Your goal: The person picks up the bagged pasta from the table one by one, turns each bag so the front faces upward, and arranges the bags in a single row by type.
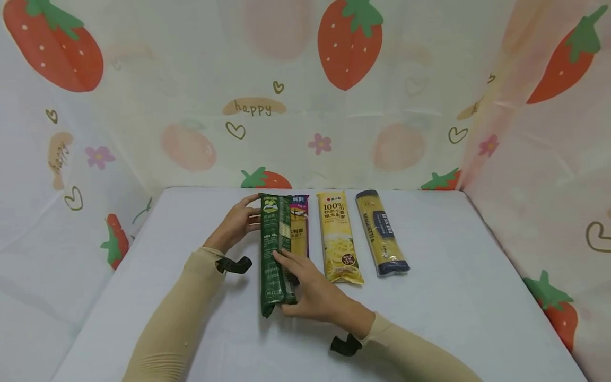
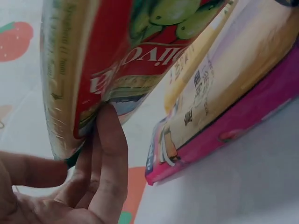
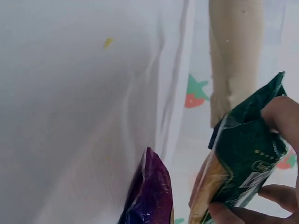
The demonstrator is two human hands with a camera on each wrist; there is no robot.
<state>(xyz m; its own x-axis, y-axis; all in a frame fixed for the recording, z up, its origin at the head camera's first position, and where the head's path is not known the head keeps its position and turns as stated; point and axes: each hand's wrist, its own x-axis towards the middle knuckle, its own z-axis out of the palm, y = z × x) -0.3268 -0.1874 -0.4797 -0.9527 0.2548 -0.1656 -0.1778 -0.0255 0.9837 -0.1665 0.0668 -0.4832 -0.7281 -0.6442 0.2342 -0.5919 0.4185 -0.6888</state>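
A green pack of spaghetti [image 1: 270, 254] is held up lengthwise between both hands, over the left part of the table. My right hand [image 1: 315, 292] grips its lower end, thumb and fingers on opposite sides. At the upper left edge, my left hand [image 1: 237, 223] holds the pack, its fingertips against the red face that shows in the left wrist view. Partly hidden behind it lies a purple-edged pasta pack [image 1: 299, 233]. In the right wrist view, the purple end of that pack [image 3: 152, 191] shows beside the green one.
To the right lie a yellow pasta pack [image 1: 340, 239] and a spaghetti pack with dark blue ends [image 1: 382, 233], roughly side by side. A white cloth [image 1: 444, 318] covers the table. Strawberry-print curtains [image 1: 296, 69] enclose the back and sides.
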